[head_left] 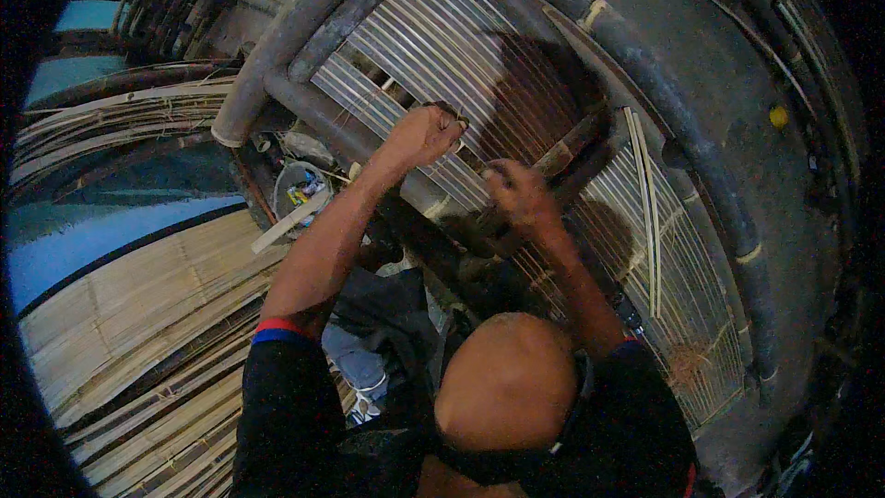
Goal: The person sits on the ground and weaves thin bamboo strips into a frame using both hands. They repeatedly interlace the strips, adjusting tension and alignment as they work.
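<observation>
My left hand (429, 136) is closed in a fist above the slats, its fingers pressed together. Whatever lies between them is too small to make out. To its right, and a little nearer, my right hand (518, 194) has its fingers curled and is slightly blurred; what it grips, if anything, is hidden. Beneath both hands spreads a panel of thin, pale, parallel slats (415, 23), set in a frame of thick dark bamboo poles (323, 111). Beside the right hand, a brown wooden bar (567, 148) crosses the slats at a slant.
Two loose pale strips (648, 212) lie across the panel on the right. Left of my left forearm stands a bucket (300, 186) with small colourful items inside and a flat pale stick (293, 221) across it. Split bamboo sheets (138, 304) and bundled strips (129, 111) fill the left side.
</observation>
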Demonstrator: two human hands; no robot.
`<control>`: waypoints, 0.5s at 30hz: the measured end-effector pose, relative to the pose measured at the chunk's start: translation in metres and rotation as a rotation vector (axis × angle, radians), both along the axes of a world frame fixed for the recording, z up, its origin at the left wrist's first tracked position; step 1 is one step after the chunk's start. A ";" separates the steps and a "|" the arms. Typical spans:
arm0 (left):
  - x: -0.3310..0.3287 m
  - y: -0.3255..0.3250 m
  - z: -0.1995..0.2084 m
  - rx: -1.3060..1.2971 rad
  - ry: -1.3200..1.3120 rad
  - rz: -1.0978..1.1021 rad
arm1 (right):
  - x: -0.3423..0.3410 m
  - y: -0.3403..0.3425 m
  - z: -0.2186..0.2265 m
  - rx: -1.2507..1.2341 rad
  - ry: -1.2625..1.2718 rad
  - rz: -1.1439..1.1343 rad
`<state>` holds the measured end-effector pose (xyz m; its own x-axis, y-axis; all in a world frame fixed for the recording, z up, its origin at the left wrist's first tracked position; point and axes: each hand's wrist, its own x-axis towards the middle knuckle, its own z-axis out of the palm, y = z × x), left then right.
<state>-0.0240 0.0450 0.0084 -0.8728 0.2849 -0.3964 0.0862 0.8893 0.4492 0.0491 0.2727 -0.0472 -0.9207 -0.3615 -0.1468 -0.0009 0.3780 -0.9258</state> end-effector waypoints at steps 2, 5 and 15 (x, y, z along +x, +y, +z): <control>0.002 -0.008 -0.008 0.065 0.058 -0.027 | 0.003 -0.035 -0.004 -0.130 -0.345 0.080; 0.004 -0.006 -0.003 0.054 0.075 -0.025 | 0.002 -0.055 -0.001 -0.272 -0.687 -0.007; 0.016 -0.034 -0.030 -0.074 0.397 -0.314 | 0.088 0.007 -0.003 0.683 -0.217 0.269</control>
<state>-0.0082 0.0115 -0.0212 -0.8367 0.5416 -0.0811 0.5059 0.8212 0.2641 0.1366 0.2793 -0.0501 -0.7388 -0.3334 -0.5857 -0.0191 0.8791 -0.4763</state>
